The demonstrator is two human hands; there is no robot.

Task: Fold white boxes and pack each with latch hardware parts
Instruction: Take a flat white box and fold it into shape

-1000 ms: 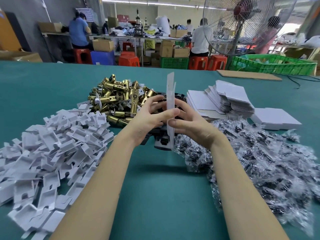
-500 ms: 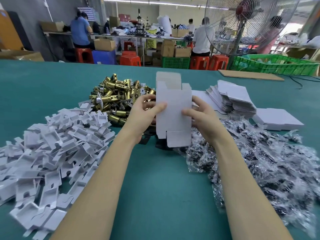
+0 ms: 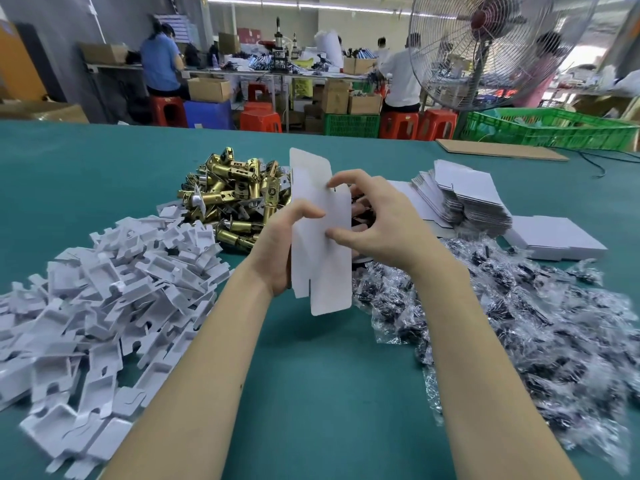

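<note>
Box [image 3: 320,237] blank stands upright above the desk [image 3: 311,393], my left hand [image 3: 277,251] gripping its edge, right hand [image 3: 377,220] pinching the panel with curled fingers [image 3: 337,233]. I should squeeze the creases squarely open. Latches [image 3: 235,192] lie just behind.

White box blank [image 3: 320,237], brass-gold latches [image 3: 235,192], teal table [image 3: 311,393], green crate [image 3: 554,129]
</note>
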